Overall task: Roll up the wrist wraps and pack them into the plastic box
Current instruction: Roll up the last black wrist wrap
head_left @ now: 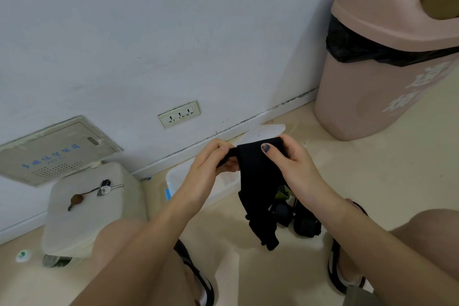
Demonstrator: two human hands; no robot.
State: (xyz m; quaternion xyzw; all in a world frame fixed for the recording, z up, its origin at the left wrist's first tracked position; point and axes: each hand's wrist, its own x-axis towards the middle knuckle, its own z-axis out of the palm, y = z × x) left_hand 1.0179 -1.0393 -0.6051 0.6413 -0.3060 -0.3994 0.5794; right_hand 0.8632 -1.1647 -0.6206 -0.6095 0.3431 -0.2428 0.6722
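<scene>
I hold the long black cloth wrist wrap up in both hands. My left hand pinches its thin end. My right hand grips the wide top. It hangs straight down. The clear plastic box sits on the floor just behind it.

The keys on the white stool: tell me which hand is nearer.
Left. The left hand is just right of the keys on the white stool; the right hand lies farther right, beyond it.
</scene>
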